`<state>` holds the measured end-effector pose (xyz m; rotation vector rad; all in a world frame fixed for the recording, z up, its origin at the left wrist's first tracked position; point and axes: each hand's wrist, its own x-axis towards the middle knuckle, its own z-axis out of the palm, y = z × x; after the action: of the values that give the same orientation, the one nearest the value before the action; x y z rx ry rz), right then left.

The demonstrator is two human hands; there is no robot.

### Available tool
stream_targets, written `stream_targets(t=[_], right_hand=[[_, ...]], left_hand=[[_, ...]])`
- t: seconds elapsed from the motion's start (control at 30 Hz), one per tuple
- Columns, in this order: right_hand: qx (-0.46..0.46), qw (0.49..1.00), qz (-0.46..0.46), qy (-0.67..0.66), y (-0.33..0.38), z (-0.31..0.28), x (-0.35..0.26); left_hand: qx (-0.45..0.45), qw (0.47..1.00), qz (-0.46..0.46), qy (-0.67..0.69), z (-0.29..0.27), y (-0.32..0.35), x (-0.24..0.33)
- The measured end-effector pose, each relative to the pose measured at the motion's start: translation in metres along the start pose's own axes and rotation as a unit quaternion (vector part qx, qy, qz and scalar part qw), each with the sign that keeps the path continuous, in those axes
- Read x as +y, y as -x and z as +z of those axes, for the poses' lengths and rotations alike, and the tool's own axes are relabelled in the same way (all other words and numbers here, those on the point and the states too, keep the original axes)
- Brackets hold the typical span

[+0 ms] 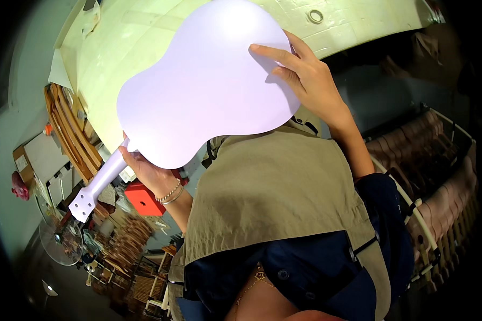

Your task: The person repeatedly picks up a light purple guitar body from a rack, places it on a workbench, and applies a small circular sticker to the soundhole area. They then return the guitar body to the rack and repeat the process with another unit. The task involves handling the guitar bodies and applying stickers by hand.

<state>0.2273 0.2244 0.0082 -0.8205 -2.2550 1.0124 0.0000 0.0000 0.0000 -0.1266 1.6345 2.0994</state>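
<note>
A pale lilac ukulele (209, 80) lies across my view with its smooth back toward me. Its neck points to the lower left and ends in a headstock (83, 204) with several holes; no strings or pegs show. Where the neck joins the body, my left hand (152, 174) grips it, the fingers mostly hidden behind. At the wide end, my right hand (310, 80) holds the body's edge. Two of its digits rest on the back surface, and the other fingers are partly hidden past the rim.
Beyond the ukulele spreads a pale yellow-green tabletop (353, 27) with a small ring (315, 16) on it. Curved wooden strips (72, 131) stand at the left, near a red box (144, 198). A rack of brown wooden parts (428, 176) is at the right, and a round fan (60, 241) at the lower left.
</note>
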Motion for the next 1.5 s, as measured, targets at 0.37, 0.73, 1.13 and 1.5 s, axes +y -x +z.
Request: stream_targets(t=[0.37,0.73,1.13,1.5], right_hand=[[0.036,0.998,-0.049,0.018,-0.001,-0.006,-0.008],[-0.047,0.993,0.087,0.067,0.001,0.005,0.005],[0.217,0.911,0.100,0.337,-0.013,0.000,0.182],[-0.026,0.963,0.162,-0.215,-0.002,0.009,0.075]], left_hand=[[0.035,0.999,0.000,0.027,0.014,0.006,0.002],[-0.024,0.997,-0.041,0.054,0.011,-0.016,-0.026],[0.023,0.994,-0.101,-0.016,-0.029,-0.093,-0.106],[-0.061,0.877,0.150,-0.452,0.003,-0.051,-0.049]])
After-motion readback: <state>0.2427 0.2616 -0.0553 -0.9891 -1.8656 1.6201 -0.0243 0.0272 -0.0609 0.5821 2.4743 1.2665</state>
